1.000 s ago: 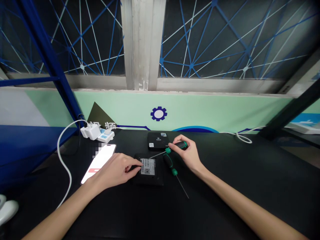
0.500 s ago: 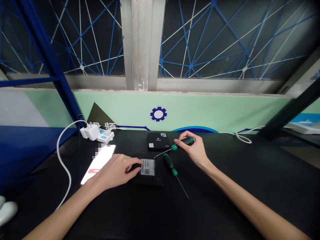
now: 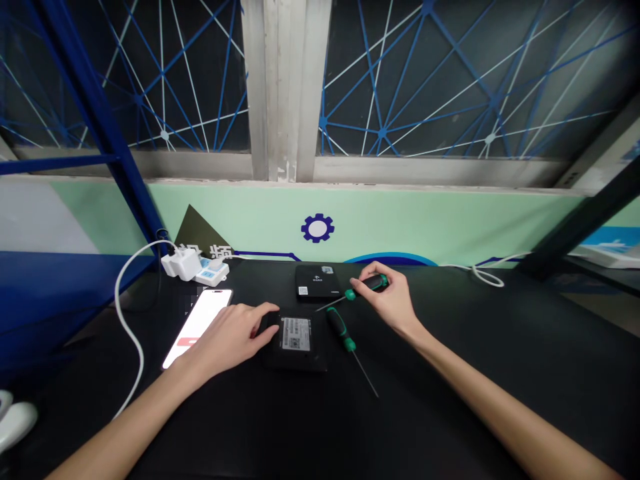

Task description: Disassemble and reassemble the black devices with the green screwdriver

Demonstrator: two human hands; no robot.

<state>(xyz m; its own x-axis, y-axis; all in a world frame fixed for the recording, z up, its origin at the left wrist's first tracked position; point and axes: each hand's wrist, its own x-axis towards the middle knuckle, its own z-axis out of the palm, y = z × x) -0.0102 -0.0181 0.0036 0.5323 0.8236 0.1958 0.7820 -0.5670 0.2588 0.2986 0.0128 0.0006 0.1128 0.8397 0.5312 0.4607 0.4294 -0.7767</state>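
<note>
Phone (image 3: 200,320) partly hidden under left hand (image 3: 225,343)

Green-handled screwdriver (image 3: 373,283) just beside a black box (image 3: 300,357).

Screwdriver (image 3: 373,283) in right hand (image 3: 387,300), left (image 3: 230,340) near device (image 3: 295,347)

Green + black screwdriver (image 3: 338,327) on black surface (image 3: 480,360)

2nd screwdriver (image 3: 374,283) same colours; box (image 3: 296,359) black w/ white label (image 3: 296,333); wall (image 3: 400,227) mint w/ navy gear (image 3: 317,228); window net (image 3: 450,80) blue + white web pattern.
</note>
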